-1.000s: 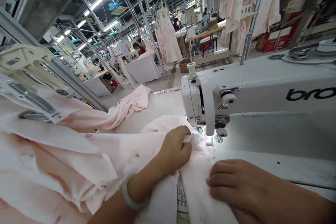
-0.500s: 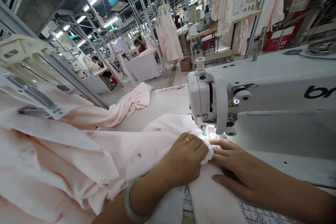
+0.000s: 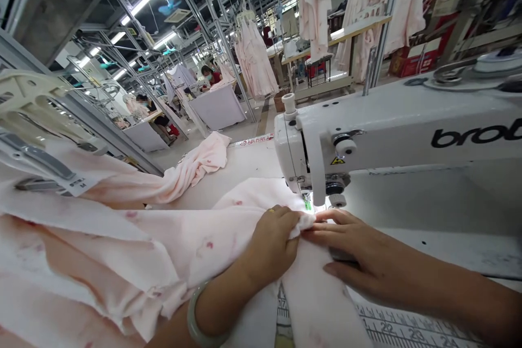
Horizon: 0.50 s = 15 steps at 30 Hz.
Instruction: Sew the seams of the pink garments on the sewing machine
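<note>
Pale pink fabric with small reddish prints (image 3: pixel 207 228) spreads from the left over the bed of a white sewing machine (image 3: pixel 387 125). My left hand (image 3: pixel 273 242), a ring on one finger, is closed on a bunched edge of this fabric just in front of the needle area. My right hand (image 3: pixel 362 247) lies with fingers stretched out, the tips touching the fabric edge right beside the lit presser foot. Below both hands a strip of the cloth (image 3: pixel 322 304) hangs toward me. The needle and the exact stitching spot are hidden.
At the left, a cream hanger with grey clips (image 3: pixel 41 155) holds part of the garment. A printed ruler (image 3: pixel 403 326) runs along the front edge. Hanging pink garments (image 3: pixel 255 57), other worktables and two people (image 3: pixel 212 76) are farther back.
The view has shifted a little, so the machine sits farther left and more of its lettering shows. Both hands stay at the fabric by the presser foot, the left still gripping.
</note>
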Available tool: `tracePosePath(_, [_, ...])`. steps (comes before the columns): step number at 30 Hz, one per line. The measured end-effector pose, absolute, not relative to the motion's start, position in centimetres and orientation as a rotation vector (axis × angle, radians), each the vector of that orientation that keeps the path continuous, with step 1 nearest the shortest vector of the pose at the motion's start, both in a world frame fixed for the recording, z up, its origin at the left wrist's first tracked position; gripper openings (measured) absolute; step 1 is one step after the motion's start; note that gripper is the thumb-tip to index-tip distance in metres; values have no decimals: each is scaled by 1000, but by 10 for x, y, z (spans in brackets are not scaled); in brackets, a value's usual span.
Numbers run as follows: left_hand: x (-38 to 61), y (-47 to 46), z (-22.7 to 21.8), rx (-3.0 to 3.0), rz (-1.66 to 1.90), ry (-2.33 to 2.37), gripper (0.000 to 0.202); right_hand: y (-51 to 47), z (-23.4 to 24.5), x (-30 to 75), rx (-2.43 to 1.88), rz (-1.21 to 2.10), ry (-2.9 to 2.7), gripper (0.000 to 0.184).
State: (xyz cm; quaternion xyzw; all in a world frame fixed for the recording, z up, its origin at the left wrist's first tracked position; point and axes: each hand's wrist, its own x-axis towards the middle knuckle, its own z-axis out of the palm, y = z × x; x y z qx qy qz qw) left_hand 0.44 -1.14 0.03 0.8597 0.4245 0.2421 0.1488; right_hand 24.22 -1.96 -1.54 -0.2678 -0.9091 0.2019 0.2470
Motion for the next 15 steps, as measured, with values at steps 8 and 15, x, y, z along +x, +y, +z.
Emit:
tracePosePath(8, [6, -12, -7, 2680, 759, 1159, 15, -27, -18, 241, -492, 86, -2521, 29])
tracePosePath(15, [0, -12, -3, 2904, 642, 878, 18, -31, -10, 245, -455, 102, -2599, 26])
